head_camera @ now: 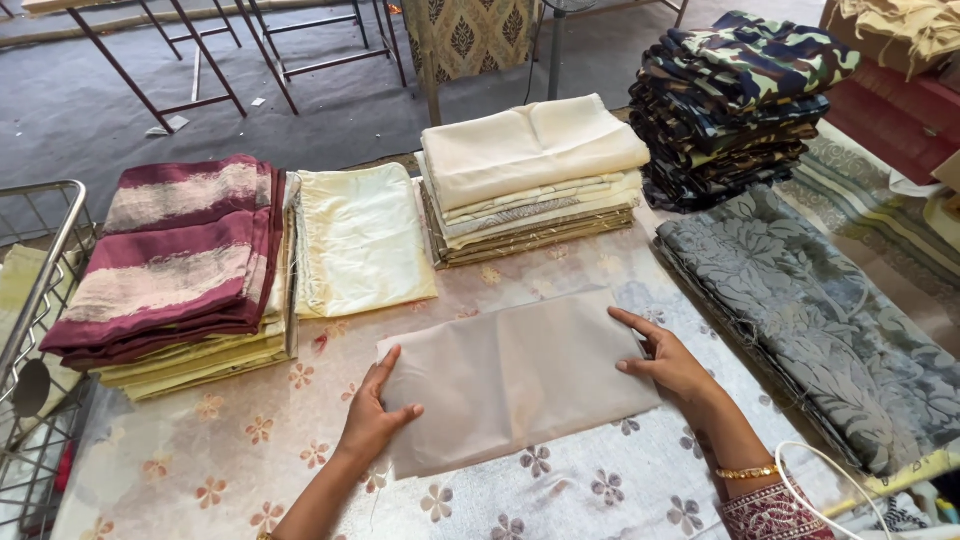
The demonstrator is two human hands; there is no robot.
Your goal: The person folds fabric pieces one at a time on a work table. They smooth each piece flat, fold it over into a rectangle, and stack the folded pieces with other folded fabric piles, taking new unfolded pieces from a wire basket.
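A folded beige cloth (510, 375) lies flat on the flower-patterned table cover (250, 440) in front of me. My left hand (375, 415) rests on the cloth's left edge, thumb on top and fingers spread. At the right edge, my right hand (665, 360) presses down with its fingers apart. A gold bangle (745, 472) circles my right wrist. Neither hand grips the cloth; both lie flat against it.
Behind the cloth stands a stack of cream fabrics (530, 175). A pale yellow piece (360, 235) and a maroon-and-cream pile (180, 260) lie to the left. A camouflage stack (735, 95) and grey damask fabric (810, 320) fill the right. A metal wire cart (35, 300) stands at far left.
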